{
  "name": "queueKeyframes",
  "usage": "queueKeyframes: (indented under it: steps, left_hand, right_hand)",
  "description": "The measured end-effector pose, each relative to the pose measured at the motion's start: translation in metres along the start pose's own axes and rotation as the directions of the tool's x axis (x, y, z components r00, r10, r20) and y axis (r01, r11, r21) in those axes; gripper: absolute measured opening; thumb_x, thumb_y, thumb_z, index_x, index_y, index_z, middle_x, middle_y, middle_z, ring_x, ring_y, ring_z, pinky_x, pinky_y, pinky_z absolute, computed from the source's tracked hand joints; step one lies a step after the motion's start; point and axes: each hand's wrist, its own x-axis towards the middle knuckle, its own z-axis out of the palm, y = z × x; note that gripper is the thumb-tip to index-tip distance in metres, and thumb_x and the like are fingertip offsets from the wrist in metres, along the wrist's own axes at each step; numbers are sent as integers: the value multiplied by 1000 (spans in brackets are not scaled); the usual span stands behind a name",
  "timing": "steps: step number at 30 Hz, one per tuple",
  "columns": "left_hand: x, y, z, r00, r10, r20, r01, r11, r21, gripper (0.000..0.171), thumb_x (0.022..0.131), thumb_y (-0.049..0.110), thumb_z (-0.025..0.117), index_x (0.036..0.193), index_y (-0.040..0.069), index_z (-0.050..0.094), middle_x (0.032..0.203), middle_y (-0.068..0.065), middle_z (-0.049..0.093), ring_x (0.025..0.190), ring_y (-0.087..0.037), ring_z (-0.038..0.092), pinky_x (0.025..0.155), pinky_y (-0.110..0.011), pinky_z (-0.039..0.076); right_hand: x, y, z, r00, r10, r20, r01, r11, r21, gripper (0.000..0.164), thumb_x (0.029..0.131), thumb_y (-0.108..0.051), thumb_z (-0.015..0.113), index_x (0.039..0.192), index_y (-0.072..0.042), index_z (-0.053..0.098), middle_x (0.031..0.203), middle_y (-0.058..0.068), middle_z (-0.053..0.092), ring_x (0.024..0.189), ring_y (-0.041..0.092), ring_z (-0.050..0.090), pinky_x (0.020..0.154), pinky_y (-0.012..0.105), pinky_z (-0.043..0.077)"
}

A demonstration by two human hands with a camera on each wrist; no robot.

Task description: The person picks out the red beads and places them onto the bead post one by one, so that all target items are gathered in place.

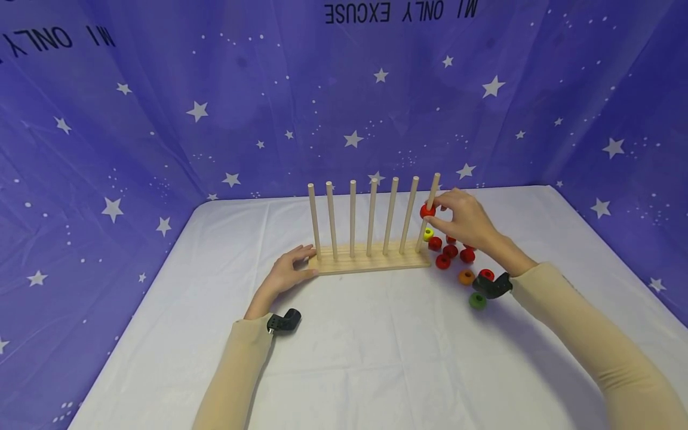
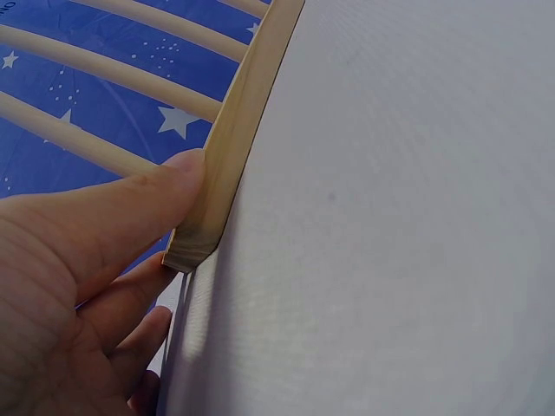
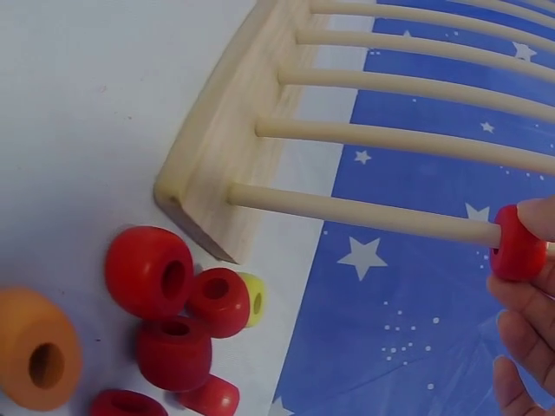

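A wooden peg stand has a flat base (image 1: pixel 371 263) and a row of several upright pegs. At its left end, my left hand (image 1: pixel 283 273) holds the base, with the thumb (image 2: pixel 178 186) on the base and a finger at its end corner. My right hand (image 1: pixel 466 218) pinches a red bead (image 3: pixel 518 247) between thumb and fingers. The bead is around the rightmost peg (image 3: pixel 364 214), partway up from the base. No other bead shows on the pegs.
Loose red beads (image 1: pixel 450 251) cluster right of the base, with a yellow bead (image 1: pixel 428 234) by its right end. An orange bead (image 1: pixel 466 277) and a green bead (image 1: pixel 478 301) lie nearer. A starry purple cloth (image 1: pixel 301 95) hangs behind the white-covered table (image 1: pixel 344 358).
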Motion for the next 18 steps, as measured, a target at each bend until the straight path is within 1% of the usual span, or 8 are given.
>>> queueKeyframes:
  steps: [5, 12, 18]
  left_hand:
    - [0, 0, 0, 1000, -4, -3, 4, 1000, -1, 53, 80, 17, 72, 129, 2, 55, 145, -14, 44, 143, -37, 27, 118, -55, 19]
    - [0, -1, 1, 1000, -5, -2, 5, 1000, -9, 53, 80, 15, 72, 129, 2, 55, 145, -15, 44, 142, -37, 27, 118, -55, 18]
    - [0, 0, 1, 1000, -9, -3, 9, 1000, -18, 53, 80, 15, 72, 129, 2, 55, 145, -15, 44, 143, -37, 27, 118, -54, 17]
  right_hand:
    - [-3, 2, 5, 1000, 4, 24, -4, 1000, 10, 18, 79, -18, 74, 92, -6, 69, 83, 11, 70, 80, 25, 57, 67, 34, 47]
    - [-6, 4, 11, 998, 38, 59, -39, 999, 22, 20, 78, -18, 75, 94, -7, 70, 86, 12, 70, 82, 24, 57, 69, 35, 49]
    - [-10, 7, 17, 996, 39, 75, -40, 999, 17, 19, 78, -19, 75, 92, -7, 69, 85, 12, 69, 81, 23, 57, 68, 36, 50]
